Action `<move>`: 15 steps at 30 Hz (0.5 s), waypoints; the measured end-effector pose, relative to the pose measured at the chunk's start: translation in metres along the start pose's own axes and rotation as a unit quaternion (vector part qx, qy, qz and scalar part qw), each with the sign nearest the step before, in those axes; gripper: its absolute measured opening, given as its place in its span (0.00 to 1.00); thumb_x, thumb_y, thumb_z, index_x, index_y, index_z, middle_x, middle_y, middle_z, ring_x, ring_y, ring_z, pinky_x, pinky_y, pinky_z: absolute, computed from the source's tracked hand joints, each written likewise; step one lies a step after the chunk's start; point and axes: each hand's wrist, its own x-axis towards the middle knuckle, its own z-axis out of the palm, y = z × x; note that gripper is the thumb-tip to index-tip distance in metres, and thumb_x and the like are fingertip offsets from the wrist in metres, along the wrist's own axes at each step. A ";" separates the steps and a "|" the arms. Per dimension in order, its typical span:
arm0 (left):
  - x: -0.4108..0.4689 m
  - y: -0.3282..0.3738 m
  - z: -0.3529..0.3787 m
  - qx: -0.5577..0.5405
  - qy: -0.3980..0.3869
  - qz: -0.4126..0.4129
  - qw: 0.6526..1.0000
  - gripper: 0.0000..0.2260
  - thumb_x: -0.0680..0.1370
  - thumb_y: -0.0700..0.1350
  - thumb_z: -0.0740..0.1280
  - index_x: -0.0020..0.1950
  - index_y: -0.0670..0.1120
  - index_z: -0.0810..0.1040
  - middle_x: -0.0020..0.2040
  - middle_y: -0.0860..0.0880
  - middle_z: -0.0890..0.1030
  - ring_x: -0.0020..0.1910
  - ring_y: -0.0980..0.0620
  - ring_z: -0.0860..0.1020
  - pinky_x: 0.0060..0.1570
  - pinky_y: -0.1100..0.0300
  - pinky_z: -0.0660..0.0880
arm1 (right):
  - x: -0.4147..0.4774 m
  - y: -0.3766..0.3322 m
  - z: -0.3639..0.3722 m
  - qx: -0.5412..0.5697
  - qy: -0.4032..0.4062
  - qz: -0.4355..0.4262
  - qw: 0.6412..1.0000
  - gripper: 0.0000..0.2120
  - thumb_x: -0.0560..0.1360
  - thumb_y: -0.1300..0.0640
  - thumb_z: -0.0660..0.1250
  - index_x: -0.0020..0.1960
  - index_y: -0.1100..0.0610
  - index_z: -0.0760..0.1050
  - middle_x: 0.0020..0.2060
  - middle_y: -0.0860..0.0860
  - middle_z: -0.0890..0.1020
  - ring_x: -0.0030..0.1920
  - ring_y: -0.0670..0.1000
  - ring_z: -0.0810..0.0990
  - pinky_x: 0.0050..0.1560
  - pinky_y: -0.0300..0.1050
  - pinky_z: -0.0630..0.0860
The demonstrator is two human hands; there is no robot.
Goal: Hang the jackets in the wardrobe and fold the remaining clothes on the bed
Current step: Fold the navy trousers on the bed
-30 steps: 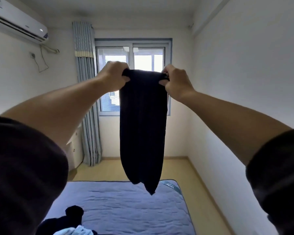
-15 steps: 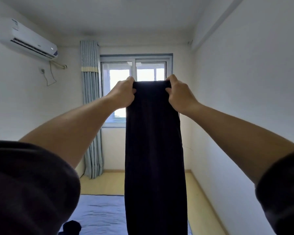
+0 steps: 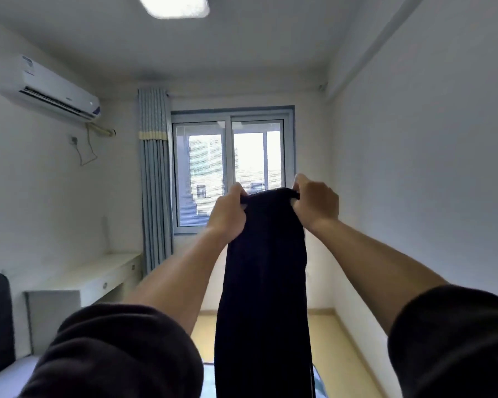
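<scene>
The hanging garment [image 3: 263, 282] is showing a plain, very dark navy, close to black, with no print; the sleeves [image 3: 121, 354] are reading as dark charcoal-brown; the curtain [image 3: 156, 196] is running in grey-blue vertical stripes, with a cream band crossing it near the top; the window frame [image 3: 233, 113] is showing slate grey-blue; the air conditioner [image 3: 49, 87] is looking white, with a small blue mark at one end; the desk [image 3: 98, 271] and walls [image 3: 429, 168] are showing white; the floor [image 3: 337, 354] is glowing pale yellow; the bed [image 3: 3, 377] is showing pale lavender-grey.
</scene>
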 end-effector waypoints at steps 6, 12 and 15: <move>0.020 0.037 -0.046 0.009 0.019 0.089 0.996 0.05 0.80 0.38 0.58 0.51 0.47 0.67 0.40 0.50 0.74 0.37 0.51 0.73 0.32 0.59 0.69 | 0.023 -0.012 -0.055 0.002 0.072 -0.019 0.997 0.04 0.75 0.60 0.69 0.48 0.57 0.74 0.36 0.51 0.80 0.32 0.50 0.71 0.28 0.33 0.55; -0.046 0.037 -0.073 0.020 -0.034 0.078 0.996 0.03 0.80 0.38 0.58 0.50 0.46 0.67 0.41 0.48 0.74 0.36 0.51 0.72 0.32 0.58 0.68 | -0.038 -0.025 -0.083 0.025 0.007 -0.043 0.999 0.07 0.74 0.57 0.70 0.48 0.55 0.73 0.36 0.47 0.77 0.33 0.49 0.72 0.29 0.32 0.58; -0.123 0.023 -0.078 0.022 -0.088 0.049 0.995 0.02 0.81 0.39 0.58 0.52 0.45 0.67 0.40 0.47 0.74 0.36 0.49 0.72 0.32 0.57 0.68 | -0.112 -0.034 -0.093 0.039 -0.051 -0.039 0.997 0.08 0.73 0.55 0.71 0.48 0.54 0.73 0.35 0.44 0.74 0.32 0.48 0.71 0.28 0.33 0.57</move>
